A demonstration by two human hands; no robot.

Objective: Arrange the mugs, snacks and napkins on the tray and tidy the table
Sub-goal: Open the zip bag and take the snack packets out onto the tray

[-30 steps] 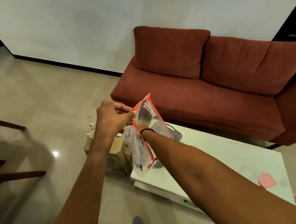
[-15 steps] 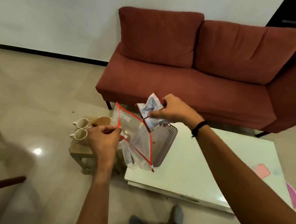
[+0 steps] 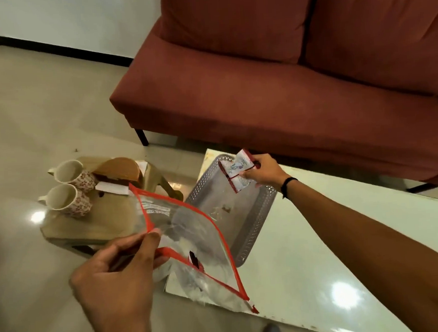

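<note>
The right hand (image 3: 261,170) has carried its pinched snack packets (image 3: 236,173) over the tray (image 3: 253,230); left hand (image 3: 121,273) still grips the bag (image 3: 191,235).

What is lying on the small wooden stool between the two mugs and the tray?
In the head view, between the mugs and the tray lie a brown wooden holder with white napkins, then the stool's edge.

The clear zip bag (image 3: 191,235) carries a red printed label near its top edge, too blurred to read. Print on the snack packets (image 3: 236,172) is likewise illegible.
</note>
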